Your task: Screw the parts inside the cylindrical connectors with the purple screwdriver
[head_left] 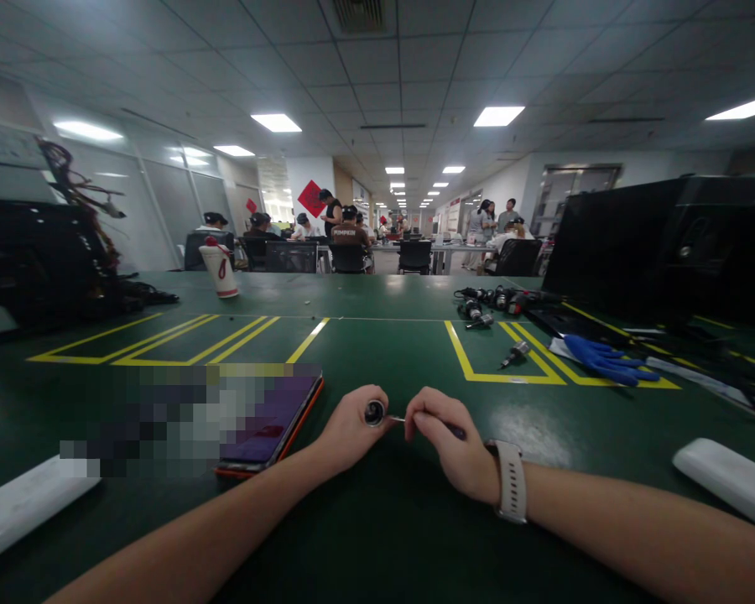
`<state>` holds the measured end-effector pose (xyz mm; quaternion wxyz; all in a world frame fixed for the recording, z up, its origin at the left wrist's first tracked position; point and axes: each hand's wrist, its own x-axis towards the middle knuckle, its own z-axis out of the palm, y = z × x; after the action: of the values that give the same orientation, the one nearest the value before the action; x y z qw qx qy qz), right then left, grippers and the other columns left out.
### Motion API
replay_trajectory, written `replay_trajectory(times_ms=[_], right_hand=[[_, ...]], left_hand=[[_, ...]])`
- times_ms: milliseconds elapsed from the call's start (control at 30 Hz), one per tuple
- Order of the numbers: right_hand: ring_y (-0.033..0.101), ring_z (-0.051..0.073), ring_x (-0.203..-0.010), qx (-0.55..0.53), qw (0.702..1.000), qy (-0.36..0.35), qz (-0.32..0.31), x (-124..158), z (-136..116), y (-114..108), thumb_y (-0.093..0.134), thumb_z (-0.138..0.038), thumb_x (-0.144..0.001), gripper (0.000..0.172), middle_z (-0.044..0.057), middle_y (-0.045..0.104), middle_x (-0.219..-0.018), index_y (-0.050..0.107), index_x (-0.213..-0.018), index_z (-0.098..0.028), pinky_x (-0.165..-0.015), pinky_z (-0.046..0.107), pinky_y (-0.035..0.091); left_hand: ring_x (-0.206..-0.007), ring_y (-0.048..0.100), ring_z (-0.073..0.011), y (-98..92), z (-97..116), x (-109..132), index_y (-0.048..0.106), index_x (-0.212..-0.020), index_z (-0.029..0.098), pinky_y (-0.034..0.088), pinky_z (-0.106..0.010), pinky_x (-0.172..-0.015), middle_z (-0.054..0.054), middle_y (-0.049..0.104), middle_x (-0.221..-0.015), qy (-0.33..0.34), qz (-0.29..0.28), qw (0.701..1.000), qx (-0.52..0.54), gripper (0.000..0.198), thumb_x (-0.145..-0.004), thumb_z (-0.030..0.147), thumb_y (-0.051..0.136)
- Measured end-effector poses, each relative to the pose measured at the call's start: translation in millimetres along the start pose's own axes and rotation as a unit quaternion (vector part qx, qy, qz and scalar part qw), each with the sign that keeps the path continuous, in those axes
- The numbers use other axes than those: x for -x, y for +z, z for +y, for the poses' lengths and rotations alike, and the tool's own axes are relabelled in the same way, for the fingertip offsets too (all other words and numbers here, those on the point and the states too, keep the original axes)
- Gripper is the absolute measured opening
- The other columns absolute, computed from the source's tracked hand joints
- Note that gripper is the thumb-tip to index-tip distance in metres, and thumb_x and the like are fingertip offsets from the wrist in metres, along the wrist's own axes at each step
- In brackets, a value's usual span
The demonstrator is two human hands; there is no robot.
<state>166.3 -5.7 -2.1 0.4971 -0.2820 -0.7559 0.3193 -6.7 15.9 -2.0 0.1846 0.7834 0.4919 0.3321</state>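
Note:
My left hand (354,426) is wrapped round a small dark cylindrical part (374,412), whose round, metal-rimmed end faces me. My right hand (448,436), with a pale watch on its wrist, grips a small screwdriver (456,431) with a dark handle. The thin metal shaft (398,419) spans the gap between the hands, and its tip is at the left hand, beside the part; whether it touches the part is too small to tell. Both hands are just above the green table (377,520), right of a tablet (273,419) with an orange edge.
Several dark metal parts (471,309) lie at the back right, one single part (514,355) nearer. Further right are blue gloves (604,359) and a black monitor (654,243). A paper cup (219,268) stands back left. White bars (34,503) flank both sides. People sit beyond.

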Motion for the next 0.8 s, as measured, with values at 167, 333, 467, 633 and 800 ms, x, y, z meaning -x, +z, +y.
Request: replay_trajectory(times_ms=[167, 333, 467, 633, 800], right_hand=[[0.048, 0.016, -0.072, 0.159, 0.979, -0.125, -0.038, 4.5, -4.8, 0.4, 0.040, -0.011, -0.080, 0.014, 0.002, 0.052, -0.071, 0.051, -0.073, -0.018, -0.072, 0.033, 0.036], [0.049, 0.017, -0.074, 0.232, 0.953, -0.165, -0.108, 4.0, -7.4, 1.3, 0.042, -0.010, -0.078, 0.011, 0.004, 0.054, -0.074, 0.049, -0.078, -0.018, -0.075, 0.035, 0.035], [0.047, 0.018, -0.074, 0.267, 0.930, -0.215, -0.130, 3.5, -7.0, 2.3, 0.041, -0.013, -0.078, 0.010, 0.005, 0.054, -0.075, 0.050, -0.081, -0.016, -0.075, 0.037, 0.034], [0.045, 0.020, -0.075, 0.306, 0.904, -0.255, -0.155, 4.2, -4.3, 3.6, 0.040, -0.017, -0.079, 0.012, 0.006, 0.054, -0.076, 0.051, -0.083, -0.014, -0.075, 0.039, 0.033], [0.043, 0.020, -0.076, 0.331, 0.890, -0.263, -0.171, 4.0, -4.9, 4.1, 0.042, -0.018, -0.078, 0.013, 0.007, 0.053, -0.077, 0.051, -0.085, -0.014, -0.077, 0.039, 0.033]], left_hand=[[-0.060, 0.047, -0.0138, 1.2, -1.1, -0.2, 0.048, -0.061, 0.018, 0.036, -0.024, -0.054, 0.003, 0.049, -0.062, -0.001, 0.013, 1.000, 0.004, 0.012, -0.065, 0.018, 0.059], [-0.057, 0.045, -0.0132, 2.5, -4.1, -0.8, 0.046, -0.059, 0.019, 0.034, -0.024, -0.052, 0.004, 0.047, -0.059, 0.004, 0.022, 1.000, 0.010, 0.013, -0.066, 0.021, 0.056], [-0.054, 0.042, -0.0122, 3.3, -5.1, -0.9, 0.046, -0.057, 0.019, 0.033, -0.024, -0.051, 0.005, 0.044, -0.055, 0.004, 0.031, 0.999, 0.018, 0.015, -0.066, 0.024, 0.056], [-0.052, 0.041, -0.0112, 4.1, -6.2, -0.6, 0.047, -0.057, 0.018, 0.032, -0.022, -0.049, 0.006, 0.044, -0.053, 0.004, 0.041, 0.999, 0.032, 0.014, -0.064, 0.023, 0.057], [-0.051, 0.040, -0.0108, 4.8, -8.2, -1.2, 0.047, -0.056, 0.018, 0.032, -0.022, -0.049, 0.006, 0.044, -0.053, 0.005, 0.049, 0.998, 0.038, 0.017, -0.066, 0.026, 0.059]])
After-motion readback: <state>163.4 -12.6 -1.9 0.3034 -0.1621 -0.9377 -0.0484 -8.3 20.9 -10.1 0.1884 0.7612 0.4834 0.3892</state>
